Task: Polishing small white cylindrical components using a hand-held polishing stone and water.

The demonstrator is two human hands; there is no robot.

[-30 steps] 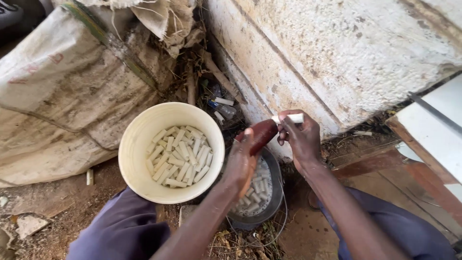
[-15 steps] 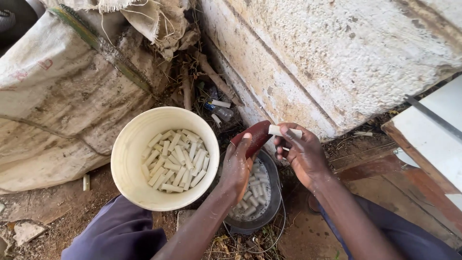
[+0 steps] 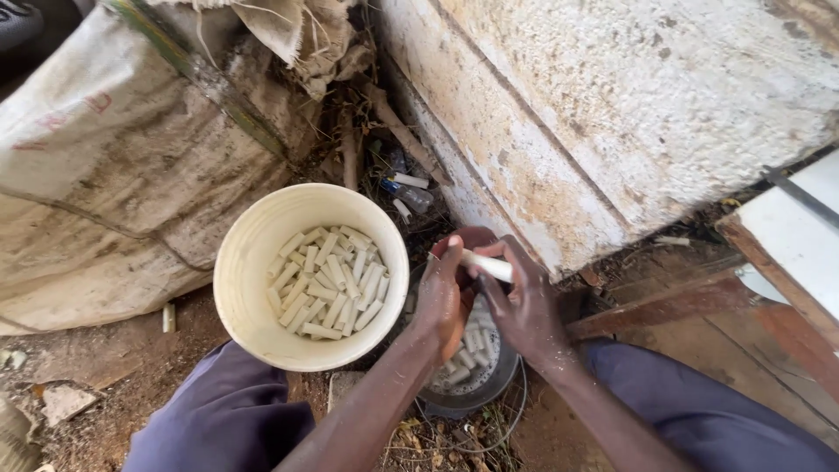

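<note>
My left hand (image 3: 441,297) and my right hand (image 3: 524,301) meet over a dark metal bowl (image 3: 489,389) that holds several pale short sticks in water. Both hands grip one white stick (image 3: 487,266), with a reddish-brown object (image 3: 476,236) just behind it; which hand holds that object I cannot tell. To the left stands a cream plastic bucket (image 3: 236,288) with several of the same white sticks (image 3: 325,281) lying in its bottom.
A weathered white wall (image 3: 612,105) rises behind the bowl. A dirty sack (image 3: 122,175) leans at the left. Sticks and litter (image 3: 406,188) lie in the corner. Wooden boards (image 3: 699,297) and a white panel (image 3: 795,236) sit at the right. My knees in blue cloth frame the bottom.
The view has shifted and the bucket sits further right in it. My hands have come closer together over the bowl, with the white stick now held between them, lower than before.
</note>
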